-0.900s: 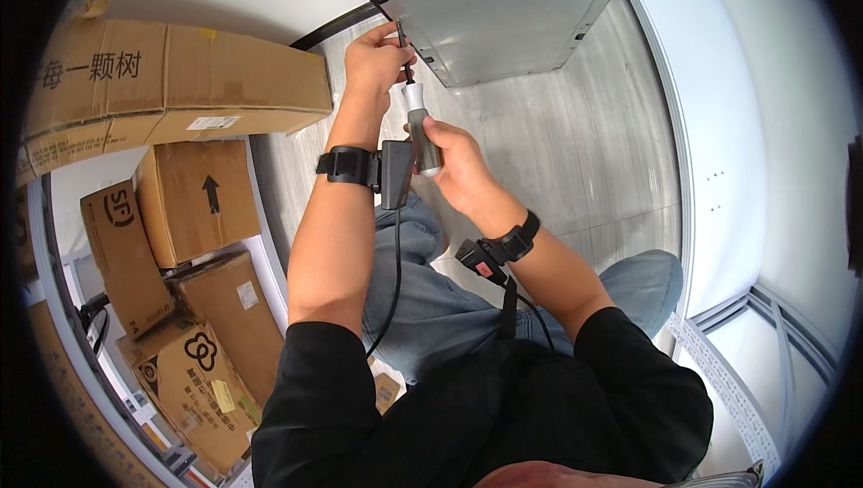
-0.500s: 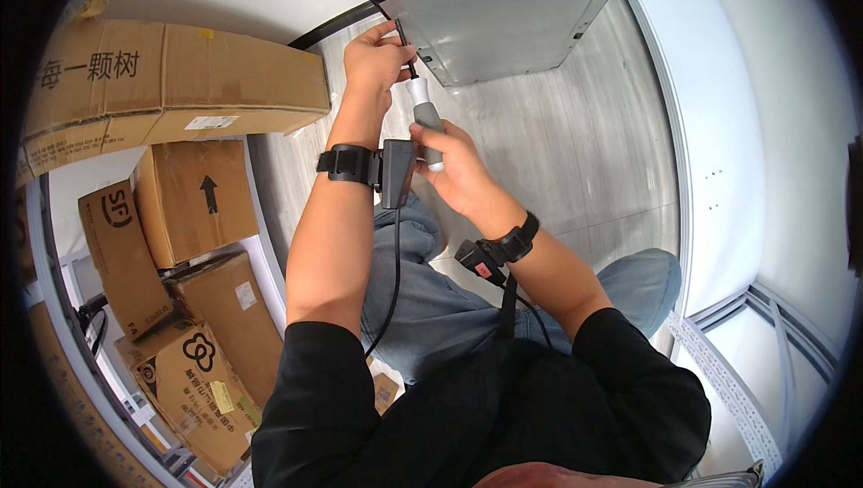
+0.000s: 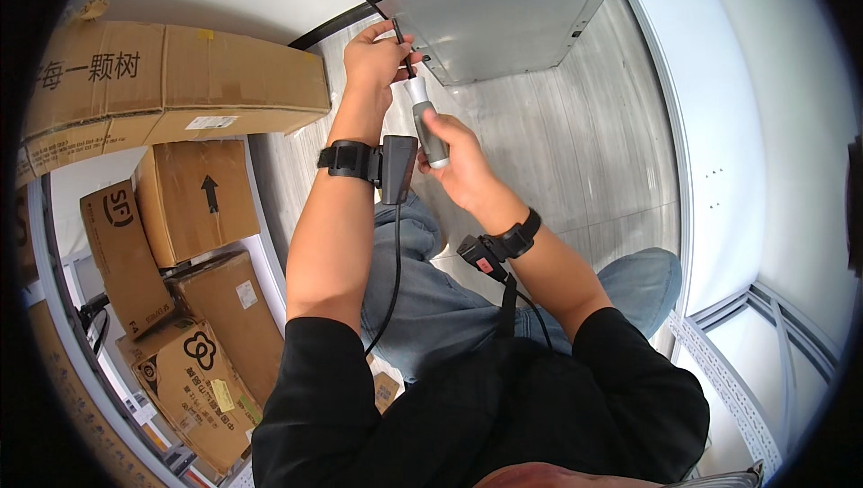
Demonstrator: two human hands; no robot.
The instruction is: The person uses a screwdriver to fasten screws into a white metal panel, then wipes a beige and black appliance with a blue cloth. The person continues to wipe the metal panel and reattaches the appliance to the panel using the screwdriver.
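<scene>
Head view: grey-and-white screwdriver (image 3: 430, 135), dark shaft (image 3: 411, 67)

Right hand (image 3: 466, 167): wraps handle. Left hand (image 3: 369, 63): curls at shaft, nearer the metal panel (image 3: 503, 16); whether it pinches, cannot tell. Long axis: slants from right hand up-left toward panel's edge; tip contact unclear.

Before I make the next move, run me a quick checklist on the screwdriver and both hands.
1. Right grip closed on the screwdriver: ok.
2. Left grip fingers at the shaft: ok; how firmly, cannot tell.
3. Tip contact with the metal panel: cannot tell, too small.
4. Left cable clear of the screwdriver: ok, it hangs below the wrist.
5. Left strap and right strap around the arms: ok.
</scene>
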